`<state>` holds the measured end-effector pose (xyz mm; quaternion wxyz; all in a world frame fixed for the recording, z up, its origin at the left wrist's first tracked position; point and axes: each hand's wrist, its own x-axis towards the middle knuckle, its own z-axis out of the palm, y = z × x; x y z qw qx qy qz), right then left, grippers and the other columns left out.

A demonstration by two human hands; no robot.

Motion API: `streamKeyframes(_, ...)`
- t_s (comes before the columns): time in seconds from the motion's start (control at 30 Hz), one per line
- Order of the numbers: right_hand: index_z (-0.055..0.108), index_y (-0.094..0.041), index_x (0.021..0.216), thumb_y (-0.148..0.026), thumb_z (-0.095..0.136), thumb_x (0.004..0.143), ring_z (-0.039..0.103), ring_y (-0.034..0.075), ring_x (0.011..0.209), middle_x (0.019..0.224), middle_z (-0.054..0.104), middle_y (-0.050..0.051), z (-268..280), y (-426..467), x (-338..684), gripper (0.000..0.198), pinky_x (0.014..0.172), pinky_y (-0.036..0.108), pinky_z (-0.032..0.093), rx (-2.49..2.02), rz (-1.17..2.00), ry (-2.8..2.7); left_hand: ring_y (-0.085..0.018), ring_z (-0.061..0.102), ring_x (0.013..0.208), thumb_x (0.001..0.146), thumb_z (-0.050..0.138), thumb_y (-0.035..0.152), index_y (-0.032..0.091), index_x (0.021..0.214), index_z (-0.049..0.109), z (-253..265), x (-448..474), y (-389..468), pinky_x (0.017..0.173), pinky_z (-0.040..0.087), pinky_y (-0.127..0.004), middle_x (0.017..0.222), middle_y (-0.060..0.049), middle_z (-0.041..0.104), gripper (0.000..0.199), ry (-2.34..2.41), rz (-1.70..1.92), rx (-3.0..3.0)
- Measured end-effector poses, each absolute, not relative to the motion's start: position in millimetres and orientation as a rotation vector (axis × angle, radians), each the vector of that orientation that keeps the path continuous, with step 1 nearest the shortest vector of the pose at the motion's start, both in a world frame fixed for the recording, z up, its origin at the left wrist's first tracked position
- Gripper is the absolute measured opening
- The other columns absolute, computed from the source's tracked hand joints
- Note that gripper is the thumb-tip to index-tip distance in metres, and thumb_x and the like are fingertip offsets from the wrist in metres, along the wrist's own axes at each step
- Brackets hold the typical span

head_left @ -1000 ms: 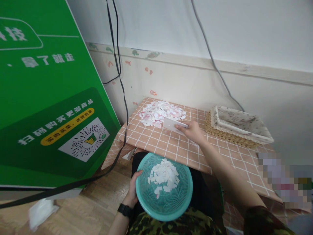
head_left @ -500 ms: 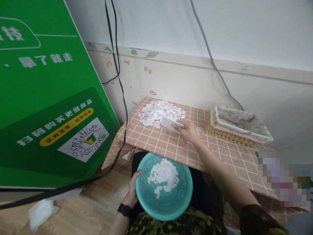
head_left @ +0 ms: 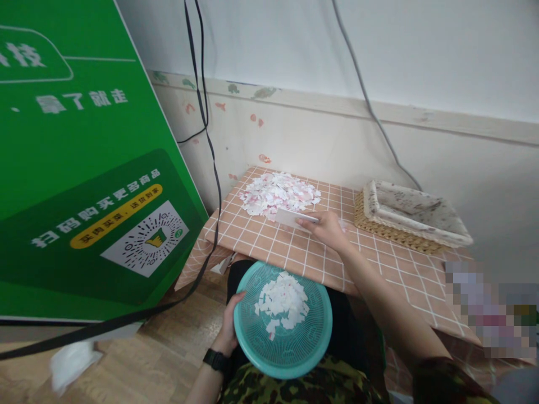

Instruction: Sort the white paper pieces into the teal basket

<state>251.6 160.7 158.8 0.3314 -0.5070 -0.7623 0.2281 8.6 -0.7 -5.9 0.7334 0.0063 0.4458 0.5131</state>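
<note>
My left hand (head_left: 231,320) grips the left rim of a round teal plastic strainer basket (head_left: 290,356) held over my lap. Torn white paper scraps (head_left: 284,303) lie heaped inside it. Above the table, my right hand (head_left: 326,227) is closed on a flat white rectangular plate (head_left: 290,217); its exact kind is unclear. The plate is tilted, with its left end at the near edge of a larger pile of white and pinkish paper scraps (head_left: 278,193). Whether it touches the pile, I cannot tell.
A checked brown cloth covers the table (head_left: 256,238). At its right back stands a fabric-lined wicker basket (head_left: 396,233). A large green panel (head_left: 84,168) rises on the left, with a black strap (head_left: 214,191) hanging beside it. A white bag (head_left: 73,362) lies on the floor.
My right hand has turned the white plate slightly and brought it a little nearer to me. The left hand and the strainer basket stay in place.
</note>
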Motion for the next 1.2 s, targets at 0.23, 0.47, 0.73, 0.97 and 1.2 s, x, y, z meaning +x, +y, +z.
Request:
streamKeyframes(0.23,0.071,-0.017,0.074,-0.047,0.053,0.081,0.052,0.012,0.051,0.059,0.063,0.001,159,154,253,0.036,0.046,0.023,0.034,-1.365,0.552,-1.953,-0.018,0.062,0.053,0.067,0.067,0.029,0.012,0.069,0.07,-9,8,0,0.059,0.049,-0.031,0.061,-0.005,0.07,0.017,0.965,1.133,0.004)
streamKeyframes(0.47,0.071,-0.019,0.094,-0.042,0.051,0.083,0.062,0.017,0.072,0.086,0.071,0.005,154,158,239,0.031,0.063,0.027,0.044,-1.251,0.543,-1.915,-0.017,0.06,0.051,0.069,0.065,0.031,0.012,0.07,0.07,-10,7,-2,0.057,0.048,-0.029,0.058,-0.004,0.069,0.019,0.973,1.131,0.033)
streamKeyframes(0.73,0.066,-0.017,0.069,-0.043,0.051,0.083,0.051,0.012,0.055,0.06,0.06,0.001,164,167,242,0.033,0.05,0.024,0.035,-1.27,0.519,-2.064,-0.019,0.062,0.055,0.068,0.066,0.032,0.012,0.071,0.07,-12,7,-1,0.061,0.048,-0.031,0.062,-0.005,0.07,0.02,0.986,1.142,0.041)
streamKeyframes(0.97,0.059,-0.017,0.06,-0.045,0.052,0.081,0.043,0.009,0.051,0.055,0.052,-0.002,168,171,245,0.035,0.048,0.023,0.031,-1.26,0.562,-2.125,-0.019,0.061,0.056,0.067,0.067,0.034,0.012,0.071,0.07,-19,6,-1,0.061,0.049,-0.033,0.064,-0.006,0.07,0.022,0.98,1.133,0.041)
streamKeyframes(1.2,0.064,-0.015,0.066,-0.046,0.053,0.08,0.049,0.012,0.054,0.06,0.06,0.002,165,175,248,0.035,0.05,0.024,0.033,-1.325,0.493,-2.07,-0.018,0.06,0.054,0.067,0.067,0.034,0.013,0.07,0.069,-17,6,-2,0.058,0.048,-0.031,0.061,-0.005,0.069,0.021,0.988,1.151,0.066)
